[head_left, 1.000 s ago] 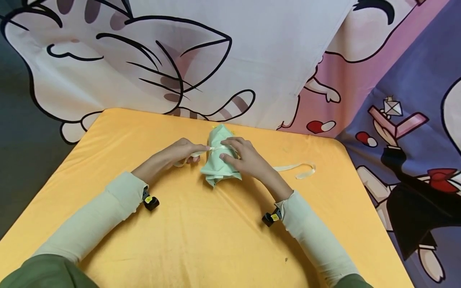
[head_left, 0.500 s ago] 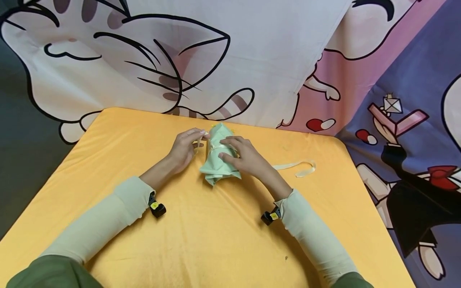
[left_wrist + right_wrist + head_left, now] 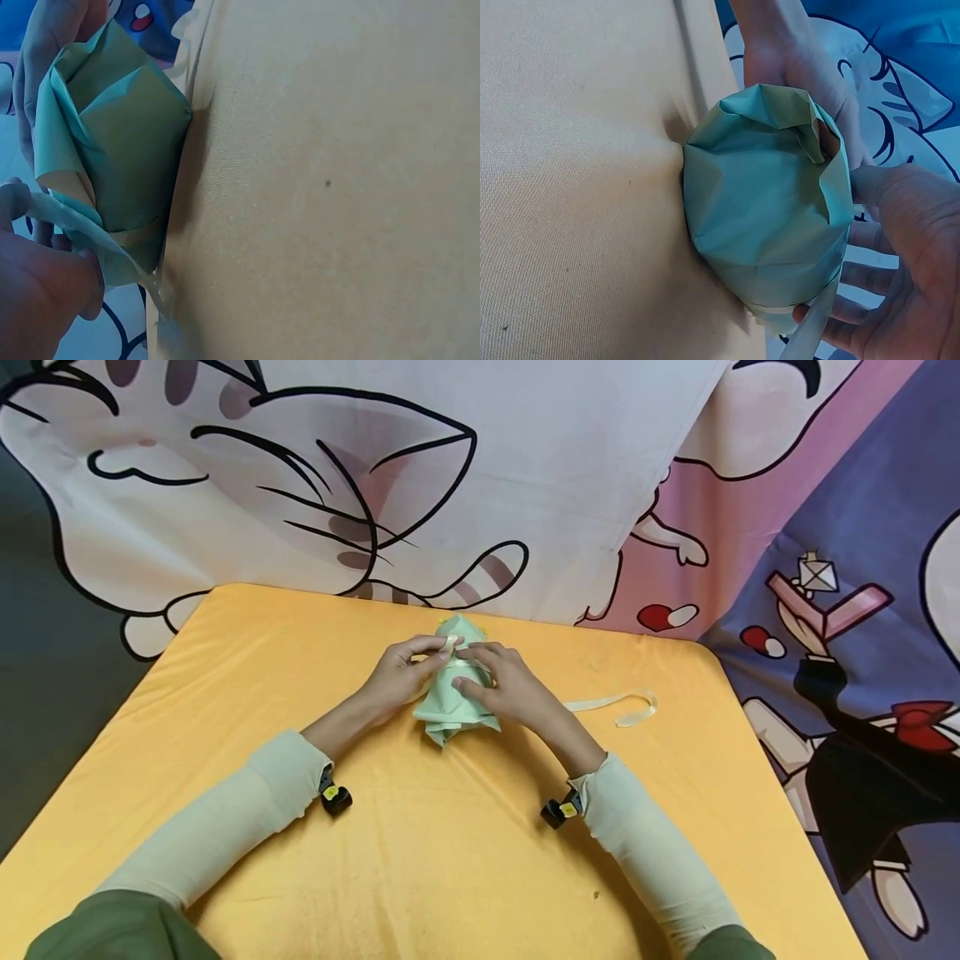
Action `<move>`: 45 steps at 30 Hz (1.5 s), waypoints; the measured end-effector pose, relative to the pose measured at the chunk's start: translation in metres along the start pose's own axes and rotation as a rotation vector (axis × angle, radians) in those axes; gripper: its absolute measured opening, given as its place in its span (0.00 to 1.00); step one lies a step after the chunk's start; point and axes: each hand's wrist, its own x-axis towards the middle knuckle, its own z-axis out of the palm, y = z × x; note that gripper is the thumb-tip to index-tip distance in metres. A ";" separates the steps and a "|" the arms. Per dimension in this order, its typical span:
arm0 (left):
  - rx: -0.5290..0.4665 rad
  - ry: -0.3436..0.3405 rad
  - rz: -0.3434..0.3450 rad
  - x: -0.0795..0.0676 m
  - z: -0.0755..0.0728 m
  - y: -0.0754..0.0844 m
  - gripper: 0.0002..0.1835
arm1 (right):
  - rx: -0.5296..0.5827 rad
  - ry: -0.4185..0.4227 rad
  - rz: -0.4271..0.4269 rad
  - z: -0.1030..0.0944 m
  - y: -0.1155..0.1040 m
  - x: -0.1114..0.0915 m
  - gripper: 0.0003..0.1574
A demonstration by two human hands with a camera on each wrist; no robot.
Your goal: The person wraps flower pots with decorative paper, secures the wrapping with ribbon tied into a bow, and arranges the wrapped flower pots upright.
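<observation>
A bundle [image 3: 456, 697] wrapped in mint-green paper lies on the table, with a pale ribbon band [image 3: 461, 664] around its middle. Small yellow bits show at its far end. My left hand [image 3: 401, 677] pinches a length of cream ribbon [image 3: 82, 229] between thumb and fingers, over the bundle's left side. My right hand [image 3: 506, 685] rests on the bundle from the right, its fingers spread and fairly straight, fingertips near the band. In the right wrist view the bundle's folded paper end [image 3: 761, 195] faces the camera, beside the right thumb.
The other ribbon tail [image 3: 637, 714] trails in a loop on the table to the right. A yellow cloth [image 3: 442, 860] covers the table. Cartoon-printed hangings [image 3: 570, 485] stand behind its far edge and along the right.
My left hand has let the ribbon swing up, shifted its grip and moved right, over the bundle and near the right fingertips. The right hand and bundle have stayed in place.
</observation>
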 end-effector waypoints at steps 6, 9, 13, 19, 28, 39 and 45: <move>0.144 0.036 0.047 0.002 0.003 -0.001 0.19 | 0.018 0.010 0.006 0.001 -0.003 0.001 0.34; 0.177 0.053 0.057 0.003 0.005 -0.001 0.19 | 0.023 0.008 0.005 0.001 -0.003 0.002 0.35; 0.241 0.074 0.066 0.005 0.008 0.002 0.18 | 0.055 0.023 0.030 -0.001 -0.005 0.006 0.40; 0.306 0.085 0.080 0.007 0.013 0.005 0.15 | 0.005 0.169 -0.036 -0.005 -0.009 0.012 0.39; 0.306 0.125 0.073 0.006 0.017 0.004 0.12 | -0.074 0.288 -0.147 0.000 -0.006 0.025 0.09; 0.332 0.156 0.050 0.002 0.017 0.000 0.14 | -0.057 0.304 -0.164 0.002 -0.007 0.026 0.09; 0.331 0.183 0.062 -0.002 0.015 -0.001 0.10 | 0.070 0.319 -0.135 -0.003 0.000 0.015 0.16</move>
